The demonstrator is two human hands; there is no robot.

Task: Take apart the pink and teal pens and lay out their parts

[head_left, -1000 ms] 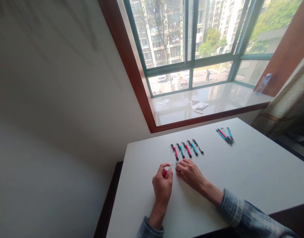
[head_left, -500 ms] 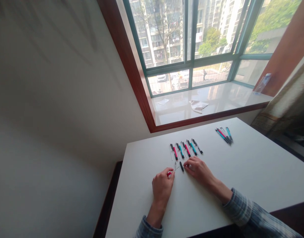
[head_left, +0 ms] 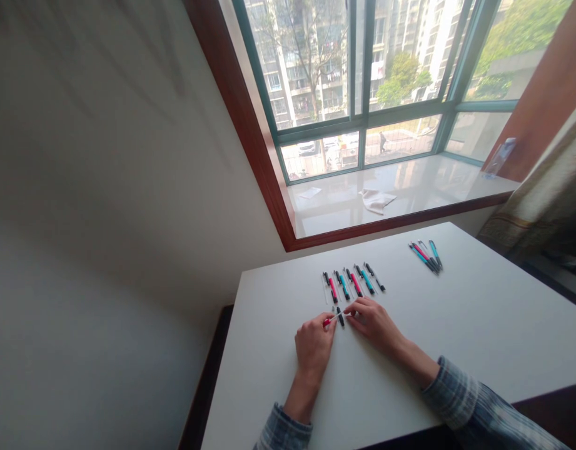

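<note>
My left hand (head_left: 314,345) is closed around a red pen barrel (head_left: 327,322), from which a thin pen refill (head_left: 336,316) points toward the right hand. My right hand (head_left: 373,324) pinches something small and pale near the refill's tip; its kind is too small to make out. Under the refill, between both hands, a black pen grip (head_left: 341,317) lies on the white table. A tiny pen part (head_left: 333,309) rests just beyond it. Past my fingers runs a row of taken-apart pens, among them a pink barrel (head_left: 333,290) and a blue barrel (head_left: 367,282).
Several whole pens (head_left: 424,257) lie grouped at the far right of the white table (head_left: 480,312). Behind it, a window sill (head_left: 414,187) bears a crumpled cloth (head_left: 376,200) and a clear bottle (head_left: 500,158). A curtain (head_left: 526,212) hangs at the right.
My left hand has moved right with the red barrel, bringing the refill up to my right fingers. My right hand has shifted slightly left. The black grip sits a little further left.
</note>
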